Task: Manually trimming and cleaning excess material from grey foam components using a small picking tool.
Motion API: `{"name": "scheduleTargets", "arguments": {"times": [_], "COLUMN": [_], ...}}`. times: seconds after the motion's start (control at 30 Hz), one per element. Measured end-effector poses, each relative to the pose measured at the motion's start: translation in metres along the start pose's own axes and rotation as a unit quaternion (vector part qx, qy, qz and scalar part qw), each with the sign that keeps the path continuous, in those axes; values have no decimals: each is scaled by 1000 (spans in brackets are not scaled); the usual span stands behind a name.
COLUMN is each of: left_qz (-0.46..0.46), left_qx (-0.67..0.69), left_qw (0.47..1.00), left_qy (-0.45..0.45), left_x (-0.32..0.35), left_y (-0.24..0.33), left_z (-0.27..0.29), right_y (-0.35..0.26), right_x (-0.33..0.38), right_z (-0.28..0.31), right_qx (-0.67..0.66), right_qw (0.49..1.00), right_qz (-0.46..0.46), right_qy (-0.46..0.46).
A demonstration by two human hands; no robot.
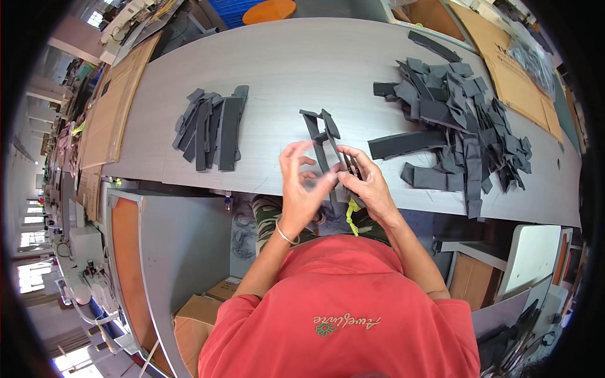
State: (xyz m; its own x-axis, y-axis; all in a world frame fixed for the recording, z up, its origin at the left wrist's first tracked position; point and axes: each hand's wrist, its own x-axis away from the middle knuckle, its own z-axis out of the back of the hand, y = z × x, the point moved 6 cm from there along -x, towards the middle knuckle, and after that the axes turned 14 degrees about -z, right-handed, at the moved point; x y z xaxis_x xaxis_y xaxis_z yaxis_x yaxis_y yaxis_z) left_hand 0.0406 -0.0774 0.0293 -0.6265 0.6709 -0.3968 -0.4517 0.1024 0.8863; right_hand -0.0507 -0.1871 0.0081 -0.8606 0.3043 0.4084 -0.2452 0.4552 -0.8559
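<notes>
Over the table's near edge, my right hand [372, 191] is closed, with thumb and fingers pinching a dark grey fabric strip [319, 148]. The strip is folded over, its looped end standing up away from me. Also in that hand is a small dark tool, apparently thread snips [351, 166], with a yellow-green cloth tie [351, 218] hanging below it; the fingers hide most of it. On the strip's other side is my left hand [301, 189], its fingers apart and curved. Its blurred thumb reaches the strip close to my right thumb.
On the grey table [277, 69], a neat pile of dark strips [211, 129] lies at left. A larger tangled heap of strips [450, 120] covers the right side. Cardboard sheets [129, 94] border the table. A grey cabinet [176, 246] stands below at left.
</notes>
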Motion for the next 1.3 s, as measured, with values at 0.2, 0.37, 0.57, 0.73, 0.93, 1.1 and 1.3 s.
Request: {"name": "scheduleTargets", "arguments": {"times": [0.2,0.37,0.57,0.73,0.93,1.1,1.3], "left_qz": [210,191,205,189,212,195,176], "left_qx": [293,278,261,252,240,202,191], "left_qw": [932,938,942,949,947,960,965], "left_qy": [42,78,42,15,17,16,15], "left_x": [-3,-10,3,2,6,6,8], "left_y": [-47,-42,-68,-65,-66,-68,-71], "left_z": [-2,-5,-19,-28,-29,-31,-31], "right_y": [12,28,19,29,-6,2,6], "right_x": [-1,-7,-2,-14,12,18,18], "right_z": [-11,13,20,68,52,43,29], "right_qx": [-12,156,469,243,417,483,567], "right_qw": [996,982,846,946,867,835,762], "right_qz": [21,-7,117,13,105,136,203], "right_qy": [-80,104,224,215,251,226,238]}}
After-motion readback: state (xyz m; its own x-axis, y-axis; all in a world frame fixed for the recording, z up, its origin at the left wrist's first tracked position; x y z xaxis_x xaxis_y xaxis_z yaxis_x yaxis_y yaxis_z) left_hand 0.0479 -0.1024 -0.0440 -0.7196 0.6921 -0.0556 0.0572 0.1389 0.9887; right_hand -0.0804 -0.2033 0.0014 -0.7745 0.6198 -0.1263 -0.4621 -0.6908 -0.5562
